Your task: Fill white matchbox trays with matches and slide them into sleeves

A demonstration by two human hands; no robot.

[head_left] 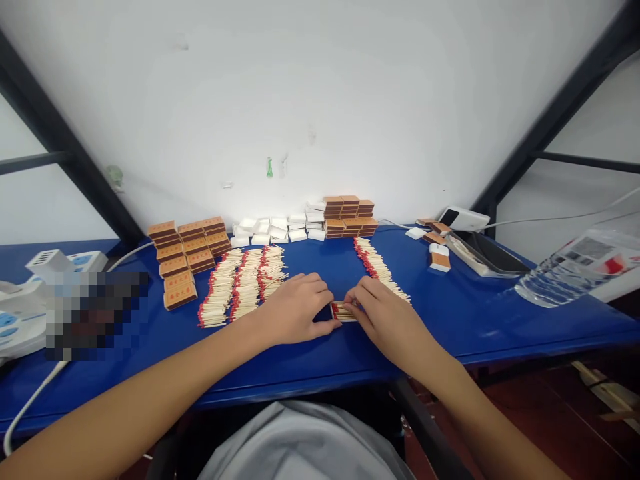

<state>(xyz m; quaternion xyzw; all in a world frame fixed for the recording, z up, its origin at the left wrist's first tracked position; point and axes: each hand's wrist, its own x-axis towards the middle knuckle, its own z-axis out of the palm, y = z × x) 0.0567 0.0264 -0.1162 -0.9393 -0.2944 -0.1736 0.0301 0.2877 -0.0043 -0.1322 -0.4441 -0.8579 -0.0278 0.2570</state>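
Note:
A small white matchbox tray (337, 320) lies on the blue table with red-tipped matches (342, 312) inside it. At its left end my left hand (297, 308) holds it, thumb on the near side and fingers on the far side. My right hand (384, 313) is closed in a pinch on the matches over the tray's right part; its fingers hide that end. Just left of my left hand lie rows of loose matches (245, 283), red heads to the left. Another row of matches (375, 263) runs behind my right hand.
Brown matchboxes (180, 293) stand stacked at the back left, and more matchboxes (350, 217) against the wall. White trays (277, 230) pile between them. A power strip (87, 261) and a pixelated dark area are left; a phone (500, 257) and plastic bottle (570, 270) are right.

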